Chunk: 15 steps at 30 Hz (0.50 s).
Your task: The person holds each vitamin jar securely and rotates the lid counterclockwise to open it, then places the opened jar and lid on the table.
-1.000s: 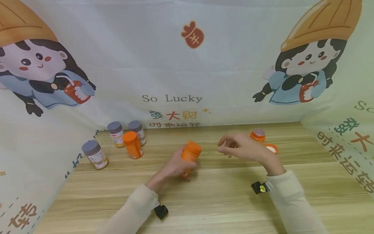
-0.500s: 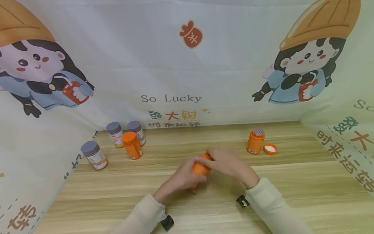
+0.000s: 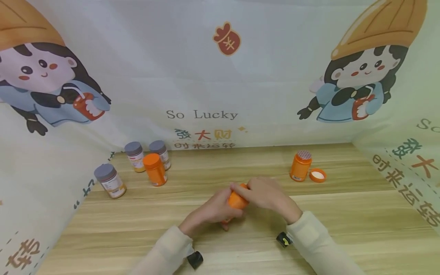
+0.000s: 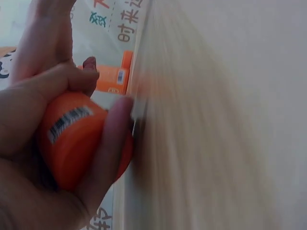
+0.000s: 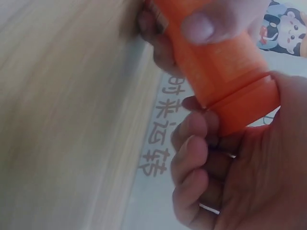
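An orange bottle (image 3: 237,201) is held tilted between both hands, close over the middle of the table. My left hand (image 3: 217,208) is wrapped round its body; the left wrist view shows the bottle's base with a barcode (image 4: 69,123). Fingers and thumb of my right hand (image 3: 267,194) grip the orange cap (image 5: 247,106) at the other end. In the right wrist view the cap sits on the bottle, with a thin seam between cap and body.
At the right stand an open orange bottle (image 3: 300,168) with a patterned seal on its mouth and, beside it, an upturned orange cap (image 3: 317,175). On the left are a capped orange bottle (image 3: 156,170) and several grey-capped jars (image 3: 111,181). A printed cloth (image 3: 268,126) hangs behind the table.
My left hand has carried the bottle slightly right and toward me. My right hand has come left from near the open bottle and taken hold of the cap.
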Tool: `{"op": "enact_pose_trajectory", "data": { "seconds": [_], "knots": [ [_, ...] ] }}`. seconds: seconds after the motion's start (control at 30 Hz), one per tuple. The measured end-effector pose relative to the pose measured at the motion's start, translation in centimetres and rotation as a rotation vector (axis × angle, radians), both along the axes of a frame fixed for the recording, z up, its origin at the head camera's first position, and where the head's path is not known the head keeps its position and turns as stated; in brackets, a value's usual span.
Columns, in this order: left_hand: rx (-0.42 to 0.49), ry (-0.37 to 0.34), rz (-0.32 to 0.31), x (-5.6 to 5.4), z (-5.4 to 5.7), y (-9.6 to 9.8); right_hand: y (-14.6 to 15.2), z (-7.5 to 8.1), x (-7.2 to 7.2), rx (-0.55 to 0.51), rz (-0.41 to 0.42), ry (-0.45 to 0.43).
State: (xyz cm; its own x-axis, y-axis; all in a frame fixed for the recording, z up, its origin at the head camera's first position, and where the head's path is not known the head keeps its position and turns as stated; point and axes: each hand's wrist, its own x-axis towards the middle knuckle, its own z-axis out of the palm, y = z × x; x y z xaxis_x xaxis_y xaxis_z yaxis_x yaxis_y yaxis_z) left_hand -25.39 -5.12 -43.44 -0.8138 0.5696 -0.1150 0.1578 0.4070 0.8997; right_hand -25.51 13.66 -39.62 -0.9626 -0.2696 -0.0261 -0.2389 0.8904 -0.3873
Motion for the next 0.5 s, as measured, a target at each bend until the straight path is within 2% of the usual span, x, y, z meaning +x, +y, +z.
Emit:
{"op": "enact_pose_trajectory", "data": {
  "seconds": [0.2, 0.33, 0.5],
  "knots": [
    [0.067, -0.102, -0.036, -0.13, -0.02, -0.52, 0.04, -0.20, -0.10, -0.040, 0.037, 0.022],
    [0.085, -0.113, -0.045, -0.28, -0.06, -0.63, -0.03, -0.20, -0.18, -0.039, 0.040, 0.040],
    [0.124, -0.143, -0.074, -0.41, -0.19, -0.80, -0.01, -0.37, -0.47, -0.025, 0.101, 0.080]
  ]
}}
